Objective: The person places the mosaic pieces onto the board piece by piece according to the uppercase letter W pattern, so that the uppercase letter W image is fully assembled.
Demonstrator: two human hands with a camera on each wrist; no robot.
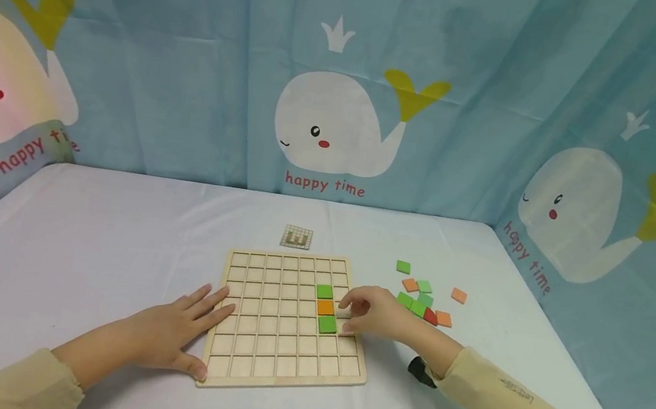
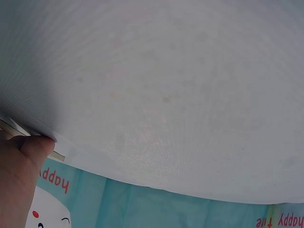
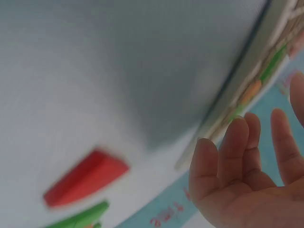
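Observation:
A wooden grid board lies flat on the table. Three tiles sit in one column near its right side: a green tile, an orange tile and a second green tile. My left hand rests with spread fingers on the board's left edge, its thumb at the near corner. Over the right edge, beside those tiles, is my right hand. In the right wrist view its fingers are loosely bent and apart, with nothing seen between them.
Loose green, orange and red tiles, among them a red piece, lie scattered right of the board. A small patterned card lies behind it. Under the right forearm a black object shows. A whale-print curtain surrounds the table.

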